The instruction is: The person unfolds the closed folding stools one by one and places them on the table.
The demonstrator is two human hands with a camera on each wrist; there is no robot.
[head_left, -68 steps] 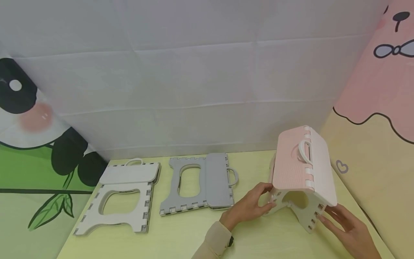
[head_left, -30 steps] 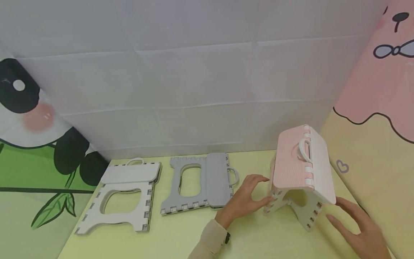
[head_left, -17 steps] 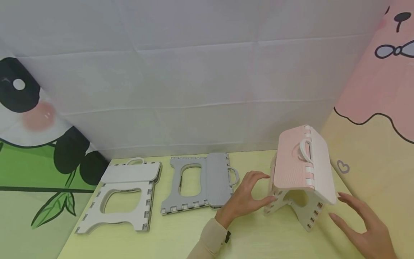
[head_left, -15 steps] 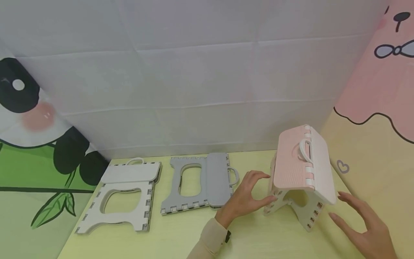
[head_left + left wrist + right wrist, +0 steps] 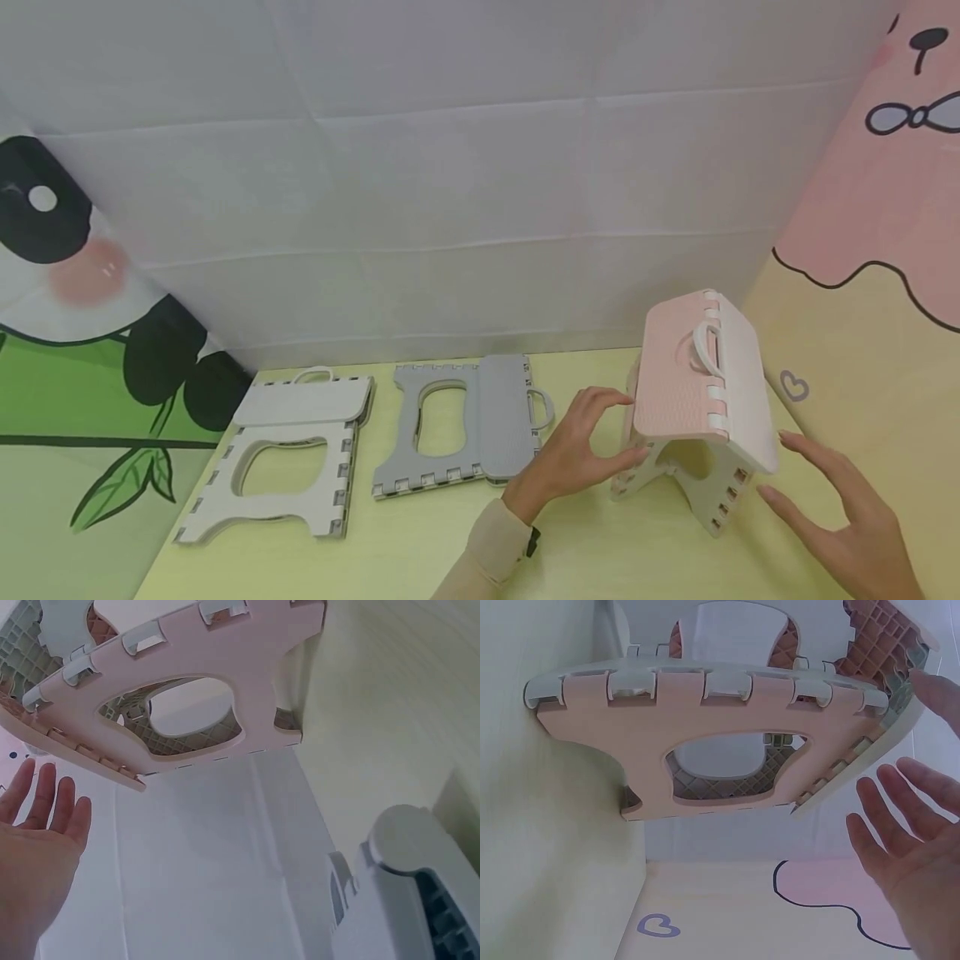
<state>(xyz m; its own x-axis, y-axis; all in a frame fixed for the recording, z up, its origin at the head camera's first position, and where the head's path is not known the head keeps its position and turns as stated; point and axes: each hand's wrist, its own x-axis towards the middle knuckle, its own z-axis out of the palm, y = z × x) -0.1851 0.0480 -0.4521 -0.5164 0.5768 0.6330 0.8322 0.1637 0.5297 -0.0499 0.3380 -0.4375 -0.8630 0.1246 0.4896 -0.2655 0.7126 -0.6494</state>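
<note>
A pink and white folding stool [image 5: 678, 375] stands partly unfolded at the table's right, its top peaked like a roof with a white handle [image 5: 707, 350] at the ridge. My left hand [image 5: 566, 454] is at its left side, thumb and fingers spread; the left wrist view shows straight fingers [image 5: 43, 796] close to the seat edge, holding nothing. On the stool's other side, my right hand [image 5: 851, 525] has its fingers parted around the white panel's lower corner. In the right wrist view, its thumb [image 5: 937, 697] overlaps the seat edge; I cannot tell whether it touches.
A grey folding stool [image 5: 510, 417] lies folded flat just left of my left hand. Farther left, a white folding stool [image 5: 300, 400] lies flat too. Behind the yellow table [image 5: 585, 550] hangs a pale cloth wall [image 5: 450, 183]; printed cloths flank both sides.
My right hand has let go of the stool's right side and drawn away to the right, then come slightly back. My left hand has loosened from its left side. The stool stays in place.
</note>
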